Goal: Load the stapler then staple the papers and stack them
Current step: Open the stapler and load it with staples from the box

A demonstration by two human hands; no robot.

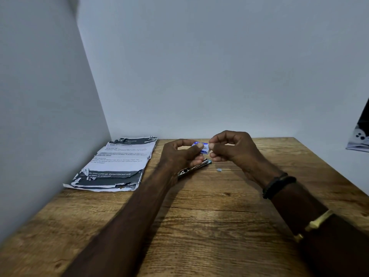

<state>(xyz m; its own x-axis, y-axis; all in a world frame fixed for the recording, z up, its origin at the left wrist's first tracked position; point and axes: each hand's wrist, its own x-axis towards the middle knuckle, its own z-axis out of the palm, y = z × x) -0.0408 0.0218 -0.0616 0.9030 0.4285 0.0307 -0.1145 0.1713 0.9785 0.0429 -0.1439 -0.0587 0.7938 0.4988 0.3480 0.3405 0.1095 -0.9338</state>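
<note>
Blue-and-white staple box (201, 147) sits pinched between my left hand (180, 154) and my right hand (233, 149), both closed on it above the wooden table (199, 216). Under my left hand lies the stapler (194, 168), opened flat. Torn printed papers (117, 164) rest stacked by the left wall.
</note>
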